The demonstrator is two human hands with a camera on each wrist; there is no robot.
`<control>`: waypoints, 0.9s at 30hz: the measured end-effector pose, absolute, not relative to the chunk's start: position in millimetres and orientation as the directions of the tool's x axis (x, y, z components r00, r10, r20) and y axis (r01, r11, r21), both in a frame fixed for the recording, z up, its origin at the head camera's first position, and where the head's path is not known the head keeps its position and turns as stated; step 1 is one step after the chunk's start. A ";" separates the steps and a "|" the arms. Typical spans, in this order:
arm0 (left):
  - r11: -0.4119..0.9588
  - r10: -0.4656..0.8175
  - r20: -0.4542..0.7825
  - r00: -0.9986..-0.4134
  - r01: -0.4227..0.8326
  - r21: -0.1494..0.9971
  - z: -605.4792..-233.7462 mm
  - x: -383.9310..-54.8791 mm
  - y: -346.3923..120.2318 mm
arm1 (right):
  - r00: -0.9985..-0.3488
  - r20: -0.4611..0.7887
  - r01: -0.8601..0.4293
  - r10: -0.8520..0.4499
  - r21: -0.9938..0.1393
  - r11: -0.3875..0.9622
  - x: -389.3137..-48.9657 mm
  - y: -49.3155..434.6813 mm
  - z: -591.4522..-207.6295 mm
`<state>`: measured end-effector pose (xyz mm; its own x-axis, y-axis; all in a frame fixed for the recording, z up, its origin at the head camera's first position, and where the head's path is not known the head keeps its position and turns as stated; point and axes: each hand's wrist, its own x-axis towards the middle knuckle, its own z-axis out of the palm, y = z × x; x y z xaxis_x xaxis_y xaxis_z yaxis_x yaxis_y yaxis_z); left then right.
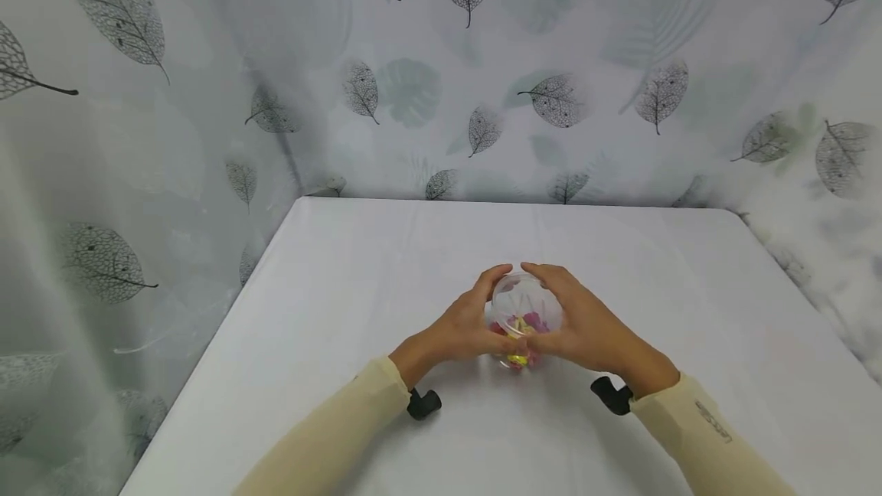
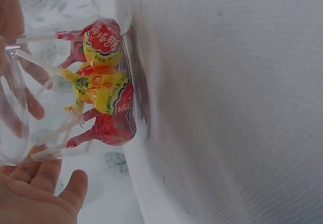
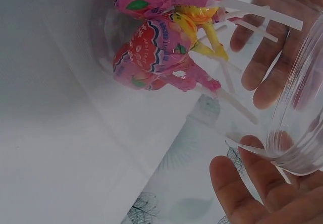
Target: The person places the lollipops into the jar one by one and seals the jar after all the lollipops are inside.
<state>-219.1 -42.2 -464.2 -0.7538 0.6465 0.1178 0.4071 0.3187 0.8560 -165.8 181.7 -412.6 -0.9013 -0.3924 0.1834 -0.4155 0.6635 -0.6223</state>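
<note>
A clear jar (image 1: pixel 527 298) stands on the white table in the head view, between the two hands. Inside it are several lollipops (image 2: pixel 103 82) in red and yellow wrappers, heads down and white sticks up; pink-wrapped lollipops (image 3: pixel 156 47) show in the right wrist view. My left hand (image 1: pixel 465 324) curls round the jar's upper rim from the left. From the right, my right hand (image 1: pixel 592 324) grips the same rim, fingers at the back and thumb in front. The thumbs meet before the jar and hide part of its front. The thick clear rim (image 3: pixel 303 98) lies within both hands.
The white table (image 1: pixel 386 251) reaches back to a leaf-patterned curtain (image 1: pixel 413 128), which also hangs along the left and right sides. Dark wrist camera mounts (image 1: pixel 423 404) sit under the wrists, close over the tabletop.
</note>
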 end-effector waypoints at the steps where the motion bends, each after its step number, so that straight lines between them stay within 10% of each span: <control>1: 0.321 0.646 0.115 -0.755 0.404 0.857 -464.8 -218.5 -41.4 | -0.903 0.189 -0.415 -0.386 -0.613 0.672 -165.2 182.3 -412.8; 27: 0.318 0.646 0.109 -0.756 0.396 0.862 -464.3 -214.5 -34.4 | -0.889 0.212 -0.444 -0.407 -0.620 0.647 -161.5 193.4 -412.7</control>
<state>-214.5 -34.4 -464.3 -0.7556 0.6460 0.1086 0.3956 0.3179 0.8617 -161.5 193.4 -412.7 -0.8887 -0.4066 0.2120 -0.4438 0.6467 -0.6203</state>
